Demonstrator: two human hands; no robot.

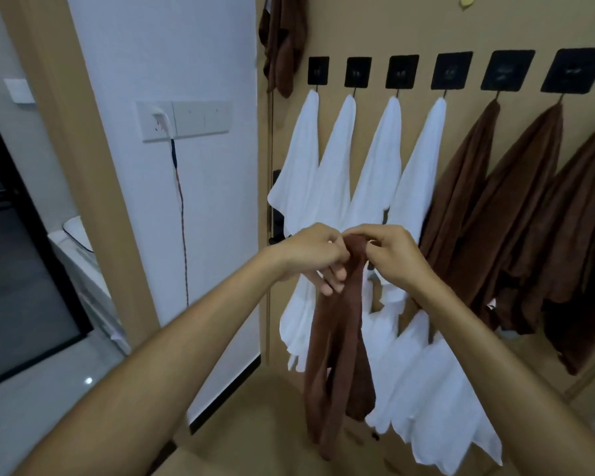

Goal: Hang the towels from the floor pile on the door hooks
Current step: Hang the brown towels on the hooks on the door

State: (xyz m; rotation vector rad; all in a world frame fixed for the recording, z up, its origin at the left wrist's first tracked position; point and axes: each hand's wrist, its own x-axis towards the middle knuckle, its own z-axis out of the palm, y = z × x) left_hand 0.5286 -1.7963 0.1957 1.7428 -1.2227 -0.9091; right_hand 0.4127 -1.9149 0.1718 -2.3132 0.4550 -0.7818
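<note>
Brown towel [340,338], pinched at its gathered top between the left hand [315,254] and right hand [392,255], is held in front of the white towels [358,166] hanging on the door hooks [358,73]; both hands' grip is closed on the bunched corner, fingers curled round it. Soft, light, limp cloth is judged likely, best held at that bunched corner so it can be looped over a hook. Plain dark brown terry is shown, draped in long narrow folds.
</note>
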